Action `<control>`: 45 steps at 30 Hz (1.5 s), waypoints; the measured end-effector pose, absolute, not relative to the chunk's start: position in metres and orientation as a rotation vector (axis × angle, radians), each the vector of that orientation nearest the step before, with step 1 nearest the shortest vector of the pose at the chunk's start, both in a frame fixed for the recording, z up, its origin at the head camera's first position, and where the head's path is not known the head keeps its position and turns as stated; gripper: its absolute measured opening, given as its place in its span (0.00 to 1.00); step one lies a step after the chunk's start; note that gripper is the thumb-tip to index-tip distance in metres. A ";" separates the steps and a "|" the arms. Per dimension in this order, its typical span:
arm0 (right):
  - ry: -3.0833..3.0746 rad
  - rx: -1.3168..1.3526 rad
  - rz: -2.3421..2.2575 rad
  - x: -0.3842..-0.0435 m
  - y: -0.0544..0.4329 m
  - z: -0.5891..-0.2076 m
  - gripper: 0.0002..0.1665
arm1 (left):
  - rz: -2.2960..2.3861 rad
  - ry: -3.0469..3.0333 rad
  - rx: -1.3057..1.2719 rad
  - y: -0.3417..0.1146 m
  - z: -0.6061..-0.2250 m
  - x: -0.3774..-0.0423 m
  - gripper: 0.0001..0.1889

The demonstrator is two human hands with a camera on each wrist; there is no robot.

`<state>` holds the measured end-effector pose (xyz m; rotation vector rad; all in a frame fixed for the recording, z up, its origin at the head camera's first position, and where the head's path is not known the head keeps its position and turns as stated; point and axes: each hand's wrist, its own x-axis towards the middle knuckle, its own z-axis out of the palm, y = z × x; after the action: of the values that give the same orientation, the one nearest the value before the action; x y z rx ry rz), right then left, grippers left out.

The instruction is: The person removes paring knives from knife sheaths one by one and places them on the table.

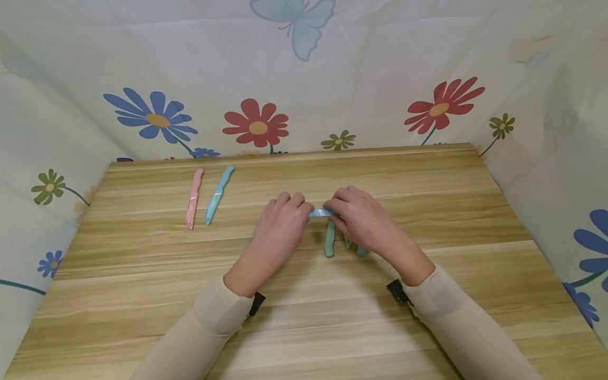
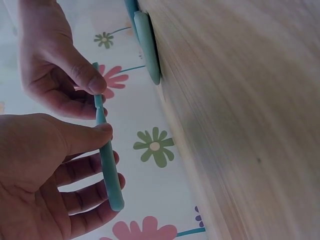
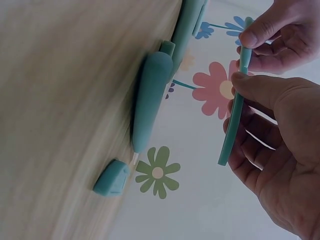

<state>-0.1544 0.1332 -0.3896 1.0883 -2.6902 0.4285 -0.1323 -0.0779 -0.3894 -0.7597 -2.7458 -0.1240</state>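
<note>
A light blue sheathed knife is held level above the table between both hands. My left hand grips its handle, thumb on one side and fingers on the other. My right hand pinches the blade sheath at the other end. In the head view the fingers hide most of this knife. Below the right hand lie a knife with a green handle, a green tip and a blue end, partly covered by that hand.
At the back left of the wooden table lie a pink sheathed knife and a light blue sheathed knife, side by side. A flower-printed white curtain stands along the table's back and sides.
</note>
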 end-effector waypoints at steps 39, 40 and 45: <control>-2.706 1.084 0.437 -0.157 0.135 -0.387 0.14 | -0.152 -2.759 -0.753 -0.081 -0.386 -0.134 0.05; -2.707 1.083 0.436 -0.157 0.135 -0.386 0.14 | -0.152 -2.759 -0.753 -0.081 -0.386 -0.134 0.05; -2.709 1.082 0.432 -0.157 0.135 -0.387 0.14 | -0.150 -2.770 -0.754 -0.081 -0.385 -0.134 0.05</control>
<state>-0.1566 0.1347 -0.3865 1.0819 -2.7089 0.4320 -0.1336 -0.0810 -0.3854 -0.7545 -2.7699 -0.1497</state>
